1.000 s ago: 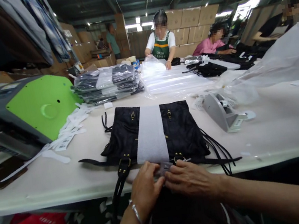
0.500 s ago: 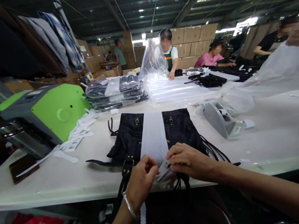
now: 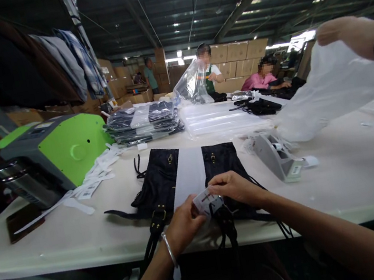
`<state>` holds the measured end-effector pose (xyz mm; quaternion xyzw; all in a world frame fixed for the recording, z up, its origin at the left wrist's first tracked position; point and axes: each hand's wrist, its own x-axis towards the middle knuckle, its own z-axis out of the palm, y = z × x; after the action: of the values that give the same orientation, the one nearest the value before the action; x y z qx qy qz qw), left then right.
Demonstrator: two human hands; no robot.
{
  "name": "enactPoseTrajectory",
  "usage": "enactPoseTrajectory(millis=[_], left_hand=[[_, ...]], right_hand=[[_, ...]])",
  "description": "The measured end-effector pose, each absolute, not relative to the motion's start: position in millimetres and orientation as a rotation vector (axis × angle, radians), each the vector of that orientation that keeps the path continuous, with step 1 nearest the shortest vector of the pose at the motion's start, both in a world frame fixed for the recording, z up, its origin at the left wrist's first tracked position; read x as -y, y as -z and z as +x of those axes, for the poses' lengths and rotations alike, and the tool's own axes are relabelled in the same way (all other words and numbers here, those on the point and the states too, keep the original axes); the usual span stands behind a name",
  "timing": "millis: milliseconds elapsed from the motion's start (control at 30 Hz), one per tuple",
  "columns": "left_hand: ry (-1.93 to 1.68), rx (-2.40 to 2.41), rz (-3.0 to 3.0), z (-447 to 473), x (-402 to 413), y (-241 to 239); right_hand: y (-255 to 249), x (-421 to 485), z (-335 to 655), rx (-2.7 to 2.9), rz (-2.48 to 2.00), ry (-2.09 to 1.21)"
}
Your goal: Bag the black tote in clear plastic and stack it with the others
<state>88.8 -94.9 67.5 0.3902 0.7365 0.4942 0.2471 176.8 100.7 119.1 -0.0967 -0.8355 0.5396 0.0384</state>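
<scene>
A black bag (image 3: 155,177) with brass buckles lies on the table in front of me, a white paper band (image 3: 188,171) running down its middle. At the bag's near edge, my left hand (image 3: 184,222) is closed on the left side of a white printed tag (image 3: 203,201). The fingers of my right hand (image 3: 235,190) pinch the same tag at its upper right. Black straps (image 3: 226,224) hang from the bag just below the tag, over the table's front edge.
A green-and-grey machine (image 3: 72,148), a steel flask (image 3: 24,183) and paper strips stand or lie at left. Wrapped bags (image 3: 143,121) are stacked behind. A grey dispenser (image 3: 277,158) sits at right, near a co-worker's arm (image 3: 353,36) holding a plastic bag (image 3: 336,84).
My left hand has closed on the tag, which is turned so its printed face shows. At right, the co-worker's arm has come further in, lifting the plastic bag.
</scene>
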Motion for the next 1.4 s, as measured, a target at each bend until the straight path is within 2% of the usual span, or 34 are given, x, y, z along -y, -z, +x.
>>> enactPoseTrajectory(millis=[200, 367, 467, 733, 1000, 1167, 1267, 1400], left_hand=[[-1.36, -2.143, 1.143, 74, 89, -80], [-1.449, -2.155, 1.162, 49, 73, -101], [-1.544, -2.016, 1.054, 33, 50, -103], [-1.85, -1.512, 0.609, 10, 1, -101], [-1.662, -1.542, 0.749, 14, -6, -84], [-1.628, -1.626, 0.866, 6, -26, -79], [-1.605, -1.649, 0.926, -1, -36, -83], [-1.491, -1.789, 1.058, -9, -45, -85]], right_hand=[[-121, -129, 175, 2.493, -0.331, -1.571], [-105, -141, 172, 2.0, -0.399, -2.048], [-95, -136, 168, 1.798, -0.411, -2.185], [-81, -124, 149, 1.67, -0.622, -2.229], [-51, -121, 142, 1.387, -0.745, -2.164], [-70, -131, 147, 1.686, -0.679, -2.22], [-84, -142, 145, 2.0, -0.667, -2.063], [-86, -149, 133, 2.116, -0.786, -1.993]])
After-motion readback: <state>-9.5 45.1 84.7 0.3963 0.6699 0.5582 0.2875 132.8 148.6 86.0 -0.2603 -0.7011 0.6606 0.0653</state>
